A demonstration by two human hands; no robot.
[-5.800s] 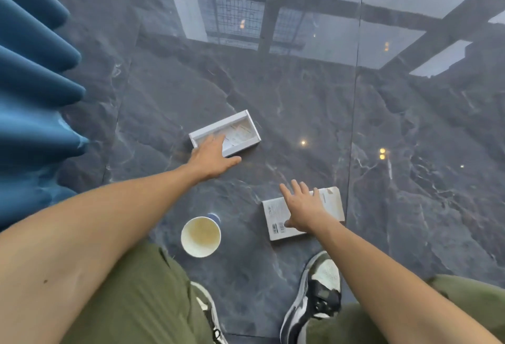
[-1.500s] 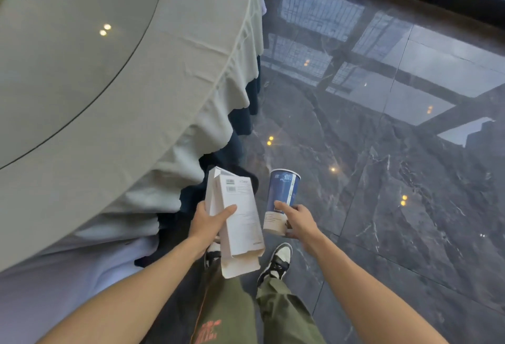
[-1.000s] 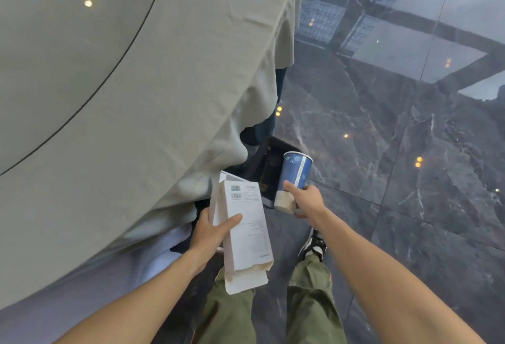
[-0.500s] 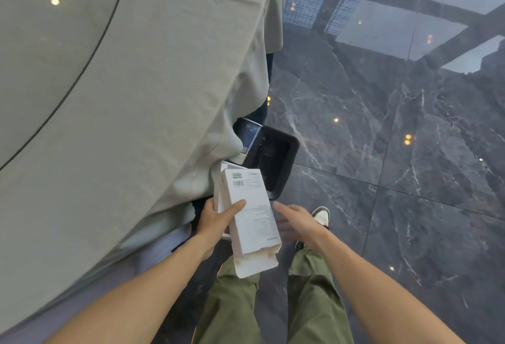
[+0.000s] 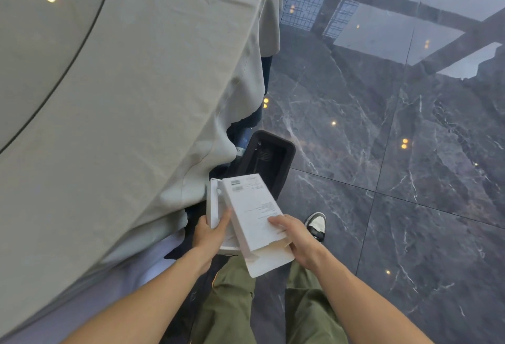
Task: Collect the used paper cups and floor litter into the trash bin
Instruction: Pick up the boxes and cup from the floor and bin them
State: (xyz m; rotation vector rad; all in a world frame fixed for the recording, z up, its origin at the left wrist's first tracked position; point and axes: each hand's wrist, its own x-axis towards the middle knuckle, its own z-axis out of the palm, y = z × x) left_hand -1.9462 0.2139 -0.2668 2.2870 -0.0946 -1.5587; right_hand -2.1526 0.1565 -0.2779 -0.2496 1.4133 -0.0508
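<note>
Blue paper cup gone from right hand (image 5: 299, 237), presumably binned. Right hand now pinches white cardboard sleeve (image 5: 254, 218); left hand (image 5: 209, 234) grips white tray (image 5: 213, 204), above black rectangular trash bin (image 5: 284, 177). 2 pieces left.

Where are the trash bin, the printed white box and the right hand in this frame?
trash bin (image 5: 290, 149): head view, on its black right rim.
printed white box (image 5: 252, 209): head view, on its printed top face.
right hand (image 5: 297, 240): head view, on the back of the hand gripping that box.
</note>
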